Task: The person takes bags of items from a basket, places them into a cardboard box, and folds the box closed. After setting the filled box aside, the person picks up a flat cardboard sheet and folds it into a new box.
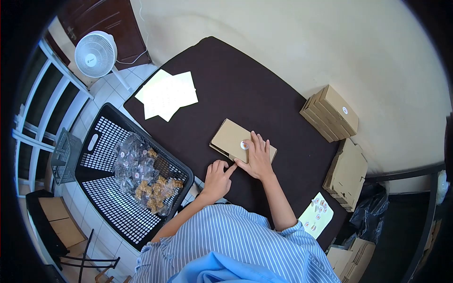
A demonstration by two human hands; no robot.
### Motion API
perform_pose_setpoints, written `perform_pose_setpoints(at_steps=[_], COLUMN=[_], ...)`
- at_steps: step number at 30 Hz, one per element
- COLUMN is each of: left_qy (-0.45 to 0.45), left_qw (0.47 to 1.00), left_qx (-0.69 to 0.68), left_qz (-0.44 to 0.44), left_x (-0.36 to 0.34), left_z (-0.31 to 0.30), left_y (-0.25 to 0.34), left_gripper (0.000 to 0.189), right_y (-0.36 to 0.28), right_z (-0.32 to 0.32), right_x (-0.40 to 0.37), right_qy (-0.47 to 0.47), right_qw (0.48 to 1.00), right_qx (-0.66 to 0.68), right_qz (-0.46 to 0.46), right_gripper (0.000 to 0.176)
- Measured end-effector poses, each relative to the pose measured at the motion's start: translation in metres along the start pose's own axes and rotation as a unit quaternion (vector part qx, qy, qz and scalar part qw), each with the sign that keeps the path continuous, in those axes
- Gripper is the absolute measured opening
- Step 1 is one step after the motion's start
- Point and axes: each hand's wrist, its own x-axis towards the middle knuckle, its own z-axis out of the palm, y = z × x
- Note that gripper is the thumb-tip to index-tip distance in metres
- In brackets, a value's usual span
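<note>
A closed brown cardboard box [231, 134] lies flat on the dark tabletop [226, 85], with a round sticker [244, 145] on its lid. My right hand [256, 159] rests on the right part of the lid, fingers stretched out beside the sticker and the thumb at the near edge. My left hand [218, 179] is at the near side of the box, its index finger reaching toward the front edge near my right thumb, the other fingers curled. Nothing shows in the left hand.
White paper sheets [170, 94] lie at the back left. A black basket [113, 207] with bagged items stands left of the table. Stacked boxes [337, 111], flat cardboard [348, 172] and a sticker sheet [316, 214] are on the right. A fan [96, 54] stands back left.
</note>
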Motion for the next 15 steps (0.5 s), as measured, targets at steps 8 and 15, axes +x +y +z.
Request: perform_pose_setpoints(at_steps=[8,15], left_qy=[0.009,-0.003], left_qw=[1.000,1.000], left_qx=[0.006,0.012], left_qz=[0.019,0.027], left_x=[0.0017,0.0013], left_z=[0.0005,0.0025], left_y=[-0.0011,-0.0005], left_gripper=[0.051,0.053], right_y=[-0.0012,-0.0047], right_z=[-0.0008,-0.0002], right_x=[0.0002,0.0019], right_qy=[-0.008,-0.015], right_qw=[1.000,1.000], right_qx=[0.001,0.004], right_qz=[0.011,0.024], right_gripper=[0.069,0.072])
